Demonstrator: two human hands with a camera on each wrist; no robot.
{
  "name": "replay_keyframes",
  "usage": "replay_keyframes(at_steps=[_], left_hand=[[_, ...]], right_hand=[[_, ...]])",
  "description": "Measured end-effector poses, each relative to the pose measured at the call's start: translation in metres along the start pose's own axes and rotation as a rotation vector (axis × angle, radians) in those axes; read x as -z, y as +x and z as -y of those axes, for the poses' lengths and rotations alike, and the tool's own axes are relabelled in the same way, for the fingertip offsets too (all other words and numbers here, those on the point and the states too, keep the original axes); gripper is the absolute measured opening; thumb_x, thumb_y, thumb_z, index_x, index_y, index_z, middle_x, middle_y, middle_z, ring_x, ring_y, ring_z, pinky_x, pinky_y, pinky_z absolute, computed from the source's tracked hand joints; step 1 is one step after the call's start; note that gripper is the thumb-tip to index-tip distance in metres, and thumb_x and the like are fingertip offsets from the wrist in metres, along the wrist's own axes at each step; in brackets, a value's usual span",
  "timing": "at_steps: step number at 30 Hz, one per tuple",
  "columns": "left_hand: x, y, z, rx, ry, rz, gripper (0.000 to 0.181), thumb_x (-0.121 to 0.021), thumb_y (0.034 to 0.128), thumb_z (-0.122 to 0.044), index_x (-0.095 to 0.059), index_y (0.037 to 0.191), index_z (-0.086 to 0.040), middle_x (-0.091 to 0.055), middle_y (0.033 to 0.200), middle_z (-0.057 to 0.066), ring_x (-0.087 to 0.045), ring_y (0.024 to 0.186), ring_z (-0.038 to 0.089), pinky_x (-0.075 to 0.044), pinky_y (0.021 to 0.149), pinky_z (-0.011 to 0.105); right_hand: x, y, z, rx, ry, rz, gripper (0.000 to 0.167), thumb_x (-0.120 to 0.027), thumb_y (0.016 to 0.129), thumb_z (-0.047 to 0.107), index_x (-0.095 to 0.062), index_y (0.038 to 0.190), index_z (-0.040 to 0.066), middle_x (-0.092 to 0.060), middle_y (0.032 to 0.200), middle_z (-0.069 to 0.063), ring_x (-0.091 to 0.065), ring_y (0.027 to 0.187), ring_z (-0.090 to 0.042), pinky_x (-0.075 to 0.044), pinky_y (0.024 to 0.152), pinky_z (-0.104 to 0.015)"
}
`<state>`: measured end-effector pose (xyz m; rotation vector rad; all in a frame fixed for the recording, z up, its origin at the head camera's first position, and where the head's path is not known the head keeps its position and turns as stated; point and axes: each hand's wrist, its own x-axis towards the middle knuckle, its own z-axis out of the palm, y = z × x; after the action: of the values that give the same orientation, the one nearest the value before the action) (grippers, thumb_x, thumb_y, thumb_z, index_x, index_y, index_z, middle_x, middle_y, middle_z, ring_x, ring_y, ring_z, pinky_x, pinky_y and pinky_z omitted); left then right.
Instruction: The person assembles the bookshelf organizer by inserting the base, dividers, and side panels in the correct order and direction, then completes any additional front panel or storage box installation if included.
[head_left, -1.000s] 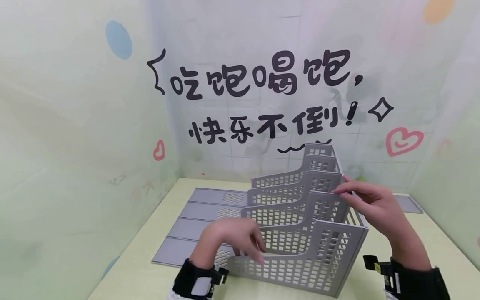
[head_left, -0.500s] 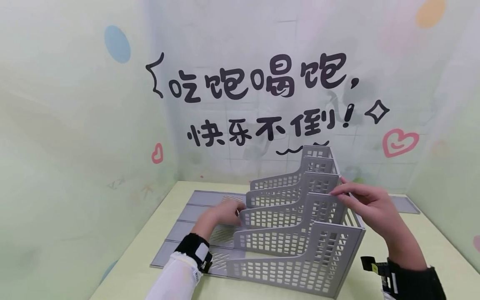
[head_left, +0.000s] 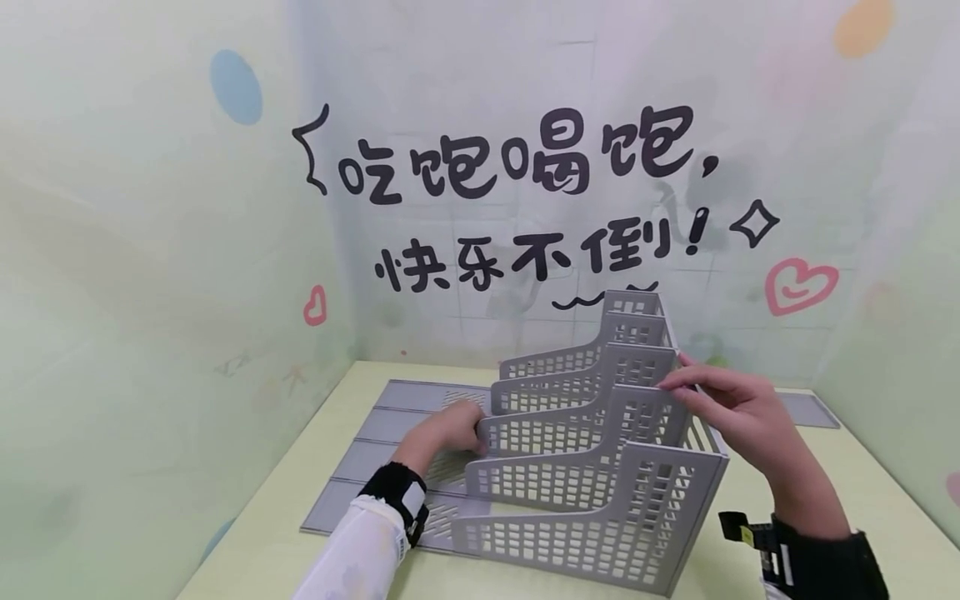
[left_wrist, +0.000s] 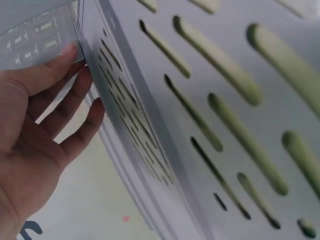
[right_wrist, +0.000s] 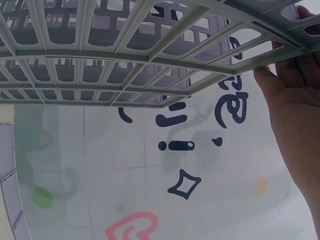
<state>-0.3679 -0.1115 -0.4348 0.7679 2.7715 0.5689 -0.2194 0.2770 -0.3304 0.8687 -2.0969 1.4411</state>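
Note:
A grey plastic file rack (head_left: pixel 696 521) with several perforated upright dividers stands on the table. At its low front end, my left hand (head_left: pixel 453 427) pinches the tip of the middle divider (head_left: pixel 551 415). The left wrist view shows the left thumb (left_wrist: pixel 69 50) on that divider's perforated face, beside the slotted grey base (left_wrist: pixel 170 170). My right hand (head_left: pixel 738 408) grips the rack's tall rear edge near the top of a divider. In the right wrist view, the right hand (right_wrist: pixel 300 115) has its fingers partly hidden behind the lattice back wall (right_wrist: pixel 150 59).
Joined flat grey panels (head_left: pixel 352 467) extend left from under the dividers. Another flat grey panel (head_left: pixel 812 410) lies at the back right of the pale yellow table (head_left: pixel 262 533). A printed backdrop (head_left: pixel 450 67) encloses the table on the left, back and right.
My left hand has left the nearest divider, moved farther back and taken hold of the middle divider's front tip. The right hand stays in place at the rack's rear edge.

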Motion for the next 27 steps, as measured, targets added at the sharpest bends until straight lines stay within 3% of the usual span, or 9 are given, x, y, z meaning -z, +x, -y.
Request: replay_keyframes(at_steps=[4,7,10,14,18,22,25,27], left_hand=[[0.009,0.004,0.004,-0.009,-0.031,0.055,0.012,-0.084,0.0829,0.001,-0.078,0.084,-0.009,-0.07,0.075,-0.001,-0.053,0.065,0.012,-0.045,0.061,0.026],[0.02,0.011,0.01,0.016,-0.078,0.086,0.023,-0.075,0.0831,0.01,-0.081,0.097,-0.008,-0.074,0.086,0.001,-0.058,0.072,0.015,-0.049,0.064,0.027],[0.022,0.025,0.014,0.064,-0.12,-0.011,0.027,-0.074,0.0879,0.005,-0.077,0.112,-0.006,-0.075,0.104,0.007,-0.066,0.091,0.02,-0.057,0.079,0.035],[0.007,0.043,0.021,0.108,-0.223,-0.214,0.028,-0.08,0.0922,-0.007,-0.067,0.117,-0.005,-0.072,0.119,0.013,-0.068,0.103,0.025,-0.057,0.093,0.044],[-0.005,0.047,0.028,0.113,-0.373,-0.287,0.036,-0.08,0.0934,-0.007,-0.053,0.117,-0.006,-0.072,0.12,0.016,-0.067,0.097,0.025,-0.055,0.085,0.039],[-0.007,0.048,0.033,0.085,-0.333,-0.258,0.025,-0.079,0.0956,-0.01,-0.062,0.113,-0.005,-0.073,0.101,0.01,-0.064,0.086,0.019,-0.052,0.076,0.033],[-0.002,0.052,0.033,0.033,-0.226,-0.195,0.006,-0.077,0.0974,-0.01,-0.073,0.099,-0.006,-0.071,0.089,0.005,-0.059,0.078,0.015,-0.049,0.071,0.03],[0.004,0.057,0.032,0.005,-0.173,-0.141,0.006,-0.075,0.0989,-0.01,-0.074,0.096,-0.005,-0.071,0.087,0.003,-0.057,0.077,0.014,-0.048,0.071,0.03]], right_hand=[[-0.002,0.002,-0.001,0.014,0.035,-0.003,0.029,-0.062,0.093,-0.022,-0.078,0.107,-0.002,-0.082,0.106,0.01,-0.055,0.143,0.002,-0.047,0.109,-0.009],[-0.003,0.003,-0.002,0.016,0.047,0.001,0.029,-0.062,0.093,-0.022,-0.078,0.107,-0.002,-0.082,0.106,0.011,-0.055,0.144,0.002,-0.047,0.109,-0.009],[-0.004,0.003,-0.003,0.026,0.065,0.005,0.03,-0.061,0.093,-0.023,-0.078,0.107,-0.002,-0.082,0.106,0.01,-0.055,0.144,0.0,-0.047,0.11,-0.01],[-0.004,0.005,-0.004,0.047,0.097,0.02,0.031,-0.059,0.093,-0.024,-0.077,0.108,-0.004,-0.081,0.108,0.009,-0.055,0.145,-0.002,-0.046,0.114,-0.012],[-0.005,0.007,-0.004,0.049,0.09,0.037,0.031,-0.058,0.094,-0.023,-0.076,0.108,-0.003,-0.081,0.108,0.009,-0.054,0.146,-0.003,-0.043,0.116,-0.012],[-0.005,0.006,-0.003,0.053,0.076,0.039,0.031,-0.059,0.093,-0.024,-0.077,0.108,-0.002,-0.081,0.107,0.008,-0.056,0.145,-0.004,-0.043,0.117,-0.012],[-0.004,0.005,-0.004,0.05,0.065,0.041,0.032,-0.059,0.093,-0.024,-0.077,0.108,-0.002,-0.081,0.107,0.008,-0.055,0.145,-0.004,-0.042,0.118,-0.012],[-0.002,0.005,-0.004,0.054,0.061,0.041,0.032,-0.059,0.093,-0.024,-0.077,0.108,-0.002,-0.081,0.107,0.007,-0.055,0.146,-0.004,-0.042,0.118,-0.013]])
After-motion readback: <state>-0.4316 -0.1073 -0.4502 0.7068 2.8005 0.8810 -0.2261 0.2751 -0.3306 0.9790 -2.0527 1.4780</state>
